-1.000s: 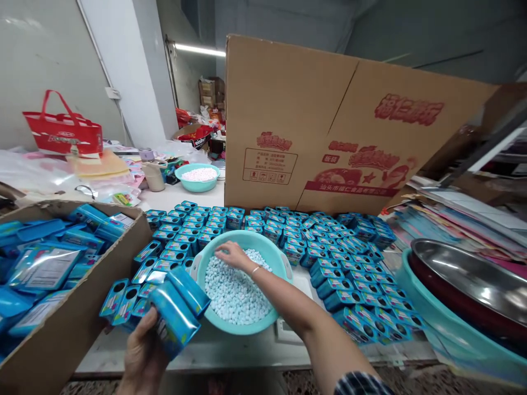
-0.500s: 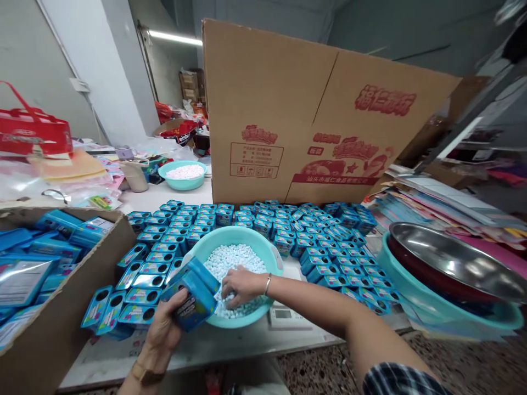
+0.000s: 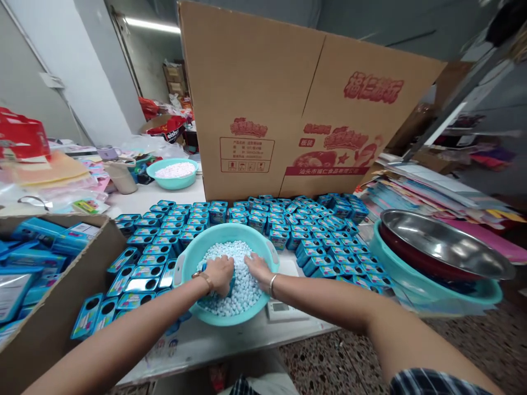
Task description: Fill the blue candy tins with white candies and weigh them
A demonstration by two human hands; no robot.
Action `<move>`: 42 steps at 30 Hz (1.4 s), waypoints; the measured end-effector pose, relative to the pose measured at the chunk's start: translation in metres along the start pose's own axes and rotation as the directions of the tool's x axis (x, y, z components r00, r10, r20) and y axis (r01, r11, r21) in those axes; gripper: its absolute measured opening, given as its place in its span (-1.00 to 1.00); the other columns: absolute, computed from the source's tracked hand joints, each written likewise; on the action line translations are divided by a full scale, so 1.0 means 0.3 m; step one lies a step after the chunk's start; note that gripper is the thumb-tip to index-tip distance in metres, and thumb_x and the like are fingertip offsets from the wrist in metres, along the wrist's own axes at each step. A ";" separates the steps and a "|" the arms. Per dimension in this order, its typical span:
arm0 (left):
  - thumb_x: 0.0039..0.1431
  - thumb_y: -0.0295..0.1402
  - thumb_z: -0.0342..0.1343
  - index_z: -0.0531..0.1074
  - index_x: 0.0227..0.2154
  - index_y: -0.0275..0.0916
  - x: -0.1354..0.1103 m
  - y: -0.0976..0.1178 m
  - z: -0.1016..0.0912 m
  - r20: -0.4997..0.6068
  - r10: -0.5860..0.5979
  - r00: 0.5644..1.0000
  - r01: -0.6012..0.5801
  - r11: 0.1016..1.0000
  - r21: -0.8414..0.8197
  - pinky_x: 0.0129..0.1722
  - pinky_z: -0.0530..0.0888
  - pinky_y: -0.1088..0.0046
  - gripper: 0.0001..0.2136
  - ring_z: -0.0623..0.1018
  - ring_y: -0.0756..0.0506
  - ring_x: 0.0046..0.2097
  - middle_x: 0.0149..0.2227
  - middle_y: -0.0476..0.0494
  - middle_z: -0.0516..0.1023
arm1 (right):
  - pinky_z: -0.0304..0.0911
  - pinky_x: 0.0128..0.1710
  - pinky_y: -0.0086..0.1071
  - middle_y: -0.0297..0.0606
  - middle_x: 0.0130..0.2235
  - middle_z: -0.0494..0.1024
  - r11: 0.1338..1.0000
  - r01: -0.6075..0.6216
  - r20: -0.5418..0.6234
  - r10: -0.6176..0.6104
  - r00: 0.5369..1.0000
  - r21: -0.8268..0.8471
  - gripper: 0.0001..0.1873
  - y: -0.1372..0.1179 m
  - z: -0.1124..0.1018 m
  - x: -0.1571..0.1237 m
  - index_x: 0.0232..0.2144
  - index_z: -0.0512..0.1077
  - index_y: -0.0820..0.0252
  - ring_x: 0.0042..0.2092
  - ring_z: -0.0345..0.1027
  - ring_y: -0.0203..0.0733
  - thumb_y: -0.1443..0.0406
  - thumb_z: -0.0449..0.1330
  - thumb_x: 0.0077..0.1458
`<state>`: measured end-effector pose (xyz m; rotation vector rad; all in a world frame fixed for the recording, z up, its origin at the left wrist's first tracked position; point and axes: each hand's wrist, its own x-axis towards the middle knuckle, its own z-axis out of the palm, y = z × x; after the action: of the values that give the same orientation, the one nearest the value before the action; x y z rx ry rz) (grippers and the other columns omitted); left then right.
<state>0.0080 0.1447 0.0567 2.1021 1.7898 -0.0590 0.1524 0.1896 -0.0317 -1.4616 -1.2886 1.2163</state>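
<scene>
A turquoise basin (image 3: 187,263) full of small pale-blue round candies (image 3: 242,299) stands at the middle of the table. Inside it, my left hand (image 3: 221,273) is closed from above over a blue box (image 3: 233,283), which is pushed down among the candies and mostly hidden by the hand. My right hand (image 3: 259,270) lies at the basin's right side, fingers stretched out and touching the candies, not closed on anything I can see. Rows of blue boxes (image 3: 154,249) with dark round openings flank the basin.
A digital scale (image 3: 284,311) sits right of the basin. A carton (image 3: 78,274) of blue boxes is at left, a large cardboard sheet (image 3: 247,71) behind. Steel bowls (image 3: 444,241) are stacked at right. A second basin (image 3: 173,182) holds pale pieces at the back.
My left hand has moved right and down into the basin with the blue box. My right hand has shifted right and its fingers have straightened. The view has turned slightly.
</scene>
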 end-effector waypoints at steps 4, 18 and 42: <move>-0.38 -0.55 0.22 0.34 -0.16 -0.28 -0.008 -0.027 0.055 -0.074 0.000 0.997 -0.001 1.000 -0.020 -0.07 0.34 0.05 -0.45 0.45 -0.41 -0.02 -0.05 -0.41 0.42 | 0.17 -0.01 -0.22 -0.19 -0.20 0.54 0.990 -0.110 -0.096 0.119 0.988 0.094 -0.68 0.028 0.079 -0.011 -0.37 0.46 0.10 -0.06 0.33 -0.04 0.02 0.14 -0.07; -0.11 -0.34 0.17 0.14 0.08 -0.26 -0.042 -0.034 0.059 -0.494 -0.274 0.825 0.120 0.939 -0.321 0.02 0.29 0.28 -0.37 0.36 -0.28 0.14 0.08 -0.31 0.36 | 0.23 -0.37 -0.38 -0.29 -0.50 0.51 0.887 0.002 0.063 -0.035 0.997 0.462 -0.71 -0.244 0.163 0.057 -0.54 0.48 0.23 -0.40 0.35 -0.19 0.11 0.31 -0.27; -0.14 -0.33 0.22 0.24 -0.06 -0.24 -0.094 -0.077 0.034 -0.666 -0.261 0.699 -0.090 0.892 -0.443 -0.11 0.40 0.29 -0.49 0.50 -0.24 -0.06 -0.12 -0.21 0.47 | 0.18 -0.41 -0.40 -0.35 -0.58 0.45 0.876 0.086 0.177 -0.190 0.966 0.474 -0.77 -0.360 0.210 0.014 -0.65 0.41 0.20 -0.49 0.28 -0.27 0.16 0.29 -0.21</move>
<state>-0.0172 0.1178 0.0490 1.7879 2.0240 1.2022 0.0694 0.2077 0.0602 -0.8937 -1.1161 1.4944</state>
